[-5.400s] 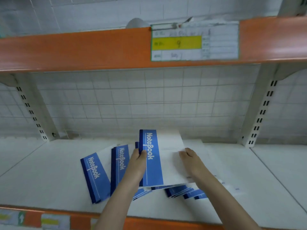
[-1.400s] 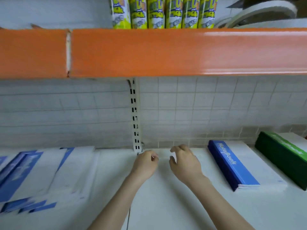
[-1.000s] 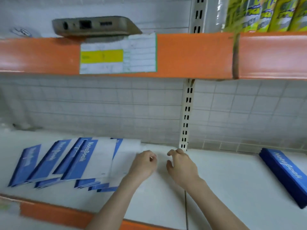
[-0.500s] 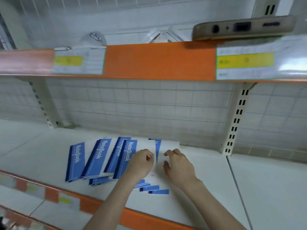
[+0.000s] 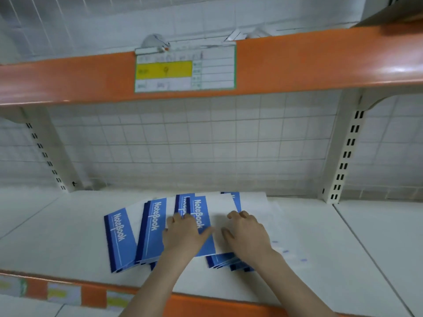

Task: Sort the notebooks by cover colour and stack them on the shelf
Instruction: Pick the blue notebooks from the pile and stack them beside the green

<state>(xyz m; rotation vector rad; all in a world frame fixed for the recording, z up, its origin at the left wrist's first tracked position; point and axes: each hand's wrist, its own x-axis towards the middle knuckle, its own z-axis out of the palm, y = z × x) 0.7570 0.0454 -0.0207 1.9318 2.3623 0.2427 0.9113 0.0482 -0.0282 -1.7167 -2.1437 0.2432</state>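
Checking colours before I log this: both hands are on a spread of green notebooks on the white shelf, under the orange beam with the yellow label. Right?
Not green: the head view shows blue notebooks. The rest holds: left hand and right hand rest on the spread, on the white shelf, under the orange beam with the yellow label.

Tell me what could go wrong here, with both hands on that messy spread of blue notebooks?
The notebooks lie fanned and overlapping, so lifting the top one could drag loose ones along. The lowest corners sit near the shelf's orange front edge, so a push toward the person might tip some off. The left hand and right hand rest flat on smooth covers, so the pile may slide rather than square up.
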